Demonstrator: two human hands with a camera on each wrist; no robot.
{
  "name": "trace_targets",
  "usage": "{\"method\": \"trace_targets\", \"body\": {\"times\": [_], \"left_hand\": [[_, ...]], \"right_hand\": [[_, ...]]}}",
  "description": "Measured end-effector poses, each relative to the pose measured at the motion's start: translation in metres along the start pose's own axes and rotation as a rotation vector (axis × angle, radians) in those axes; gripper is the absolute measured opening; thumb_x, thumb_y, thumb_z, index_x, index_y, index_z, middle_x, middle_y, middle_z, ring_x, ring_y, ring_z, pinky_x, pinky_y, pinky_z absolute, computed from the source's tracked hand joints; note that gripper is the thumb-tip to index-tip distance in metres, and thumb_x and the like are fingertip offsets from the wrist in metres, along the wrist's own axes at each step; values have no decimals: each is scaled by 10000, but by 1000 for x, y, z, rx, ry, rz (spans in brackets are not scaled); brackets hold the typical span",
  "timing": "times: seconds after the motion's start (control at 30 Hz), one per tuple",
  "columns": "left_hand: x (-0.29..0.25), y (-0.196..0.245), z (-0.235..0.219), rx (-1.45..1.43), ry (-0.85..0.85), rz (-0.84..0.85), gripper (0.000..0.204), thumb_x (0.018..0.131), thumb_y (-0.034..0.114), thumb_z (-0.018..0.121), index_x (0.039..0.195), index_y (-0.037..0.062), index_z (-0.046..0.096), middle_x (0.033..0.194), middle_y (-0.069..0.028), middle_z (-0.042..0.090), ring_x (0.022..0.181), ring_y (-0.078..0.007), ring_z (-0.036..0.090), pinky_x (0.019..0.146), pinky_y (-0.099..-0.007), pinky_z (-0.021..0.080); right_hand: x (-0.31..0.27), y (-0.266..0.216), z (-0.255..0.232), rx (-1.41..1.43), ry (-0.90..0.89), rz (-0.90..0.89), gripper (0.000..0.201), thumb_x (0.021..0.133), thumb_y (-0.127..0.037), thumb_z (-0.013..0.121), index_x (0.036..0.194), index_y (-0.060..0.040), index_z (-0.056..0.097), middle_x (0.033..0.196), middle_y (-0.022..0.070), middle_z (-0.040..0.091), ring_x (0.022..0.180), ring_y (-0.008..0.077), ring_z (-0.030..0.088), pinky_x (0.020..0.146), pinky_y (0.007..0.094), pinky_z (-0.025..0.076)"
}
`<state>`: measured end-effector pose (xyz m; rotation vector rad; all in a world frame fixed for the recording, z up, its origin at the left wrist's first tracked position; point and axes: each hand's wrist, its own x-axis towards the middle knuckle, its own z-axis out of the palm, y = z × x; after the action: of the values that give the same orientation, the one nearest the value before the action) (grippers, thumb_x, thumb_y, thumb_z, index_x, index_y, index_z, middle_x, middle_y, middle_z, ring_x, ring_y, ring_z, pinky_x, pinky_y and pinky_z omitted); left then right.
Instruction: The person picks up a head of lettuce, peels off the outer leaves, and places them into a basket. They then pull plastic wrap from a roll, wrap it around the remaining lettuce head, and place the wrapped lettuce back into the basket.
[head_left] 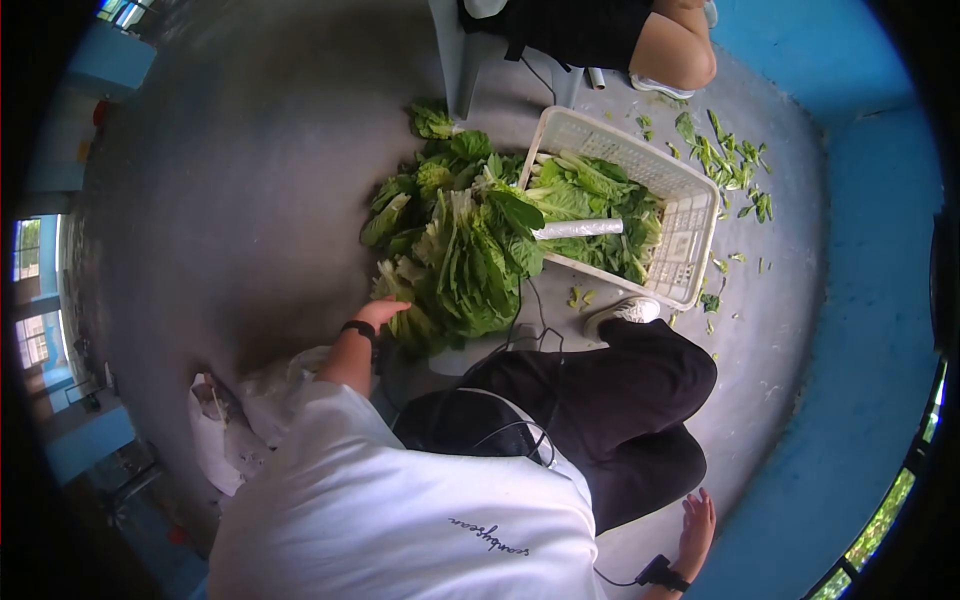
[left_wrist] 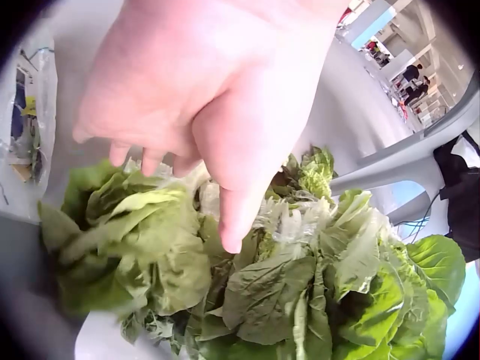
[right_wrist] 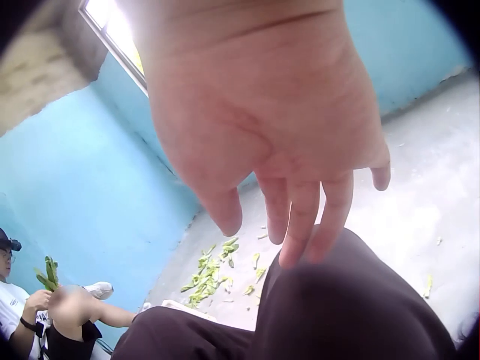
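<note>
My left hand (head_left: 383, 312) is at the near edge of a pile of leafy lettuce (head_left: 465, 265). In the left wrist view the thumb of this hand (left_wrist: 217, 97) points down over the leaves, its tip right at them. The other fingers are spread away from the thumb, their tips beside a loose head of lettuce (left_wrist: 150, 244). My right hand (head_left: 697, 525) is out to the side, past my bent knee. The right wrist view shows this hand (right_wrist: 270, 127) with loosely extended fingers hanging above my dark trouser leg (right_wrist: 330, 300), holding nothing.
A white plastic crate (head_left: 690, 235) holds more lettuce, with a clear roll (head_left: 580, 229) lying across it. Trimmed leaves (head_left: 730, 165) litter the floor by the blue wall (head_left: 880, 220). Another seated person (head_left: 680, 45) is opposite. White bags (head_left: 225, 435) stand at my left. Cables run across my lap.
</note>
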<state>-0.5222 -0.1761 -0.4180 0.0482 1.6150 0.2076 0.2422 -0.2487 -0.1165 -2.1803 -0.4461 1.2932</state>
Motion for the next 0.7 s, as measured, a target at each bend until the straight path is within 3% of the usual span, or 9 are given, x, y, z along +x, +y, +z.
{"method": "trace_targets", "body": {"times": [0.07,0.17,0.23,0.4,0.43,0.47,0.57,0.7], "left_hand": [[10,1,-1,-18,61,-35,835,935,435,693,1610,220,251,1657,-98,275,1522,-315,253,1191,-583,176],[21,4,-8,-60,9,78,707,961,431,651,1565,232,342,1626,-61,342,1499,-313,297,1188,-573,192],[14,21,3,-72,-4,149,630,969,429,638,1520,231,402,1590,-56,395,1477,-308,330,1180,-572,208],[2,80,18,-44,105,311,525,994,328,584,1483,199,445,1490,-73,502,1400,-292,440,1105,-518,358],[10,93,22,-35,195,426,425,948,308,611,1352,186,562,1253,-17,638,1105,-179,592,883,-410,475],[19,108,25,-56,256,512,304,971,252,586,1258,155,611,1077,-4,677,936,-124,625,784,-320,493],[-14,177,55,-84,238,767,197,1018,143,504,1172,87,614,907,-10,649,788,-85,597,712,-237,498],[-57,252,117,112,85,958,198,997,108,513,1163,74,615,916,-26,653,791,-93,594,719,-245,495]], "right_hand": [[-6,-1,5,52,-36,-15,448,1042,-325,575,1391,-46,535,1067,48,724,1025,181,665,933,308,465],[-9,8,11,163,-105,-17,462,1042,-330,574,1413,-62,513,1113,40,714,1034,173,662,906,310,472],[-9,13,9,217,-130,-19,454,1040,-332,579,1409,-77,510,1142,33,702,1036,162,657,893,327,482],[-16,14,17,343,-76,1,398,1052,-314,556,1374,-82,523,1097,41,696,989,169,672,827,326,530],[-14,17,13,373,-84,-1,392,1056,-310,547,1374,-82,522,1096,45,696,975,170,676,809,321,539],[-7,19,14,407,-105,-8,386,1060,-306,539,1374,-83,520,1096,49,696,960,172,680,790,316,548],[5,22,14,434,-97,53,366,1075,-308,496,1361,-82,522,1058,79,706,881,185,703,725,322,577],[27,28,13,479,-139,136,351,1082,-329,469,1321,-83,544,978,87,718,798,194,708,679,332,585]]}}
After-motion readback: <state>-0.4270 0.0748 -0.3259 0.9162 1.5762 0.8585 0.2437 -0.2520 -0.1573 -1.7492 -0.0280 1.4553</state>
